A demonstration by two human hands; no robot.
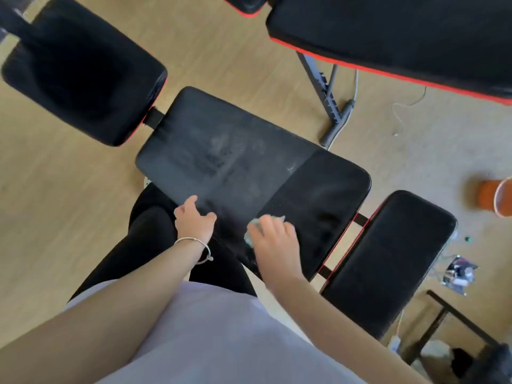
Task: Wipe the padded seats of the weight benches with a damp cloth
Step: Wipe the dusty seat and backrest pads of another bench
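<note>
The right hand presses a pale green cloth on the black middle pad; the left hand rests on its near edge.
</note>
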